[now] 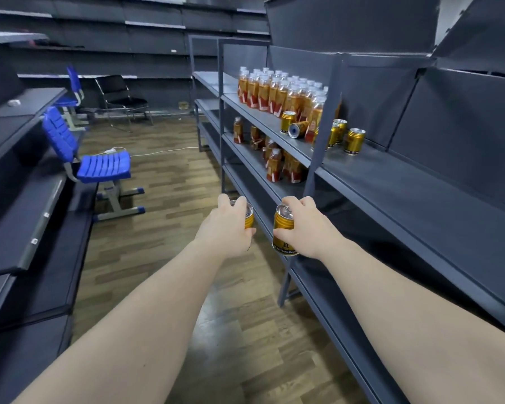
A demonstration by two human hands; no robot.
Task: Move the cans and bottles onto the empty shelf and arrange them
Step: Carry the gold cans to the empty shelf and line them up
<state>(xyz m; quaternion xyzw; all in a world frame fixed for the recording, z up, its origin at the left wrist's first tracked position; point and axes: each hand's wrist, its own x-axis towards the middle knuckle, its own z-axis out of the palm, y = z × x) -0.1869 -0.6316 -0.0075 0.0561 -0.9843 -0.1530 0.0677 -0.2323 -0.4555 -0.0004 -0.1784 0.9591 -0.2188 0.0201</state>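
My left hand (229,228) grips a gold can (249,217), mostly hidden by the fingers. In my right hand (305,228) is a second gold can (283,231), held upright by its side. Both hands hover in the aisle, just in front of the grey shelf unit's lower boards. On the upper shelf (391,182) stand several orange bottles (277,91) in rows, with upright gold cans (354,140) to their right and one can lying on its side (298,129). More orange bottles (274,166) stand on the shelf below.
A blue chair (99,167) stands in the aisle to the left, with a second blue chair and a black chair (120,100) further back. A white cable (158,151) runs over the wooden floor. Dark shelving (27,217) lines the left side.
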